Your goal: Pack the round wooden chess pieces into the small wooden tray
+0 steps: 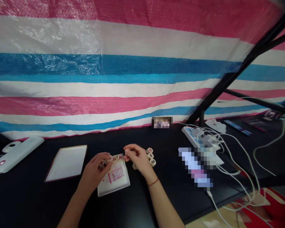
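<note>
A shallow white box (114, 189) lies on the black table, with red pen lines on its bottom. Along its far side sits a row of round Chinese chess pieces (120, 157) with red characters. My left hand (93, 167) reaches over the box's left side, thumb and forefinger closed about a piece in that row. Just off the box's far right corner, my right hand (139, 158) has its fingertips pinched together; whatever they may hold is hidden. More loose chess pieces (151, 155) lie on the table beside the right hand, partly covered by it.
The box lid (67, 163) lies to the left, white inside up. A long white device (19, 153) is at far left. On the right are a blurred phone-like object (195, 167), a power strip (192, 134) and tangled white cables (249, 158). A striped sheet (109, 88) hangs behind.
</note>
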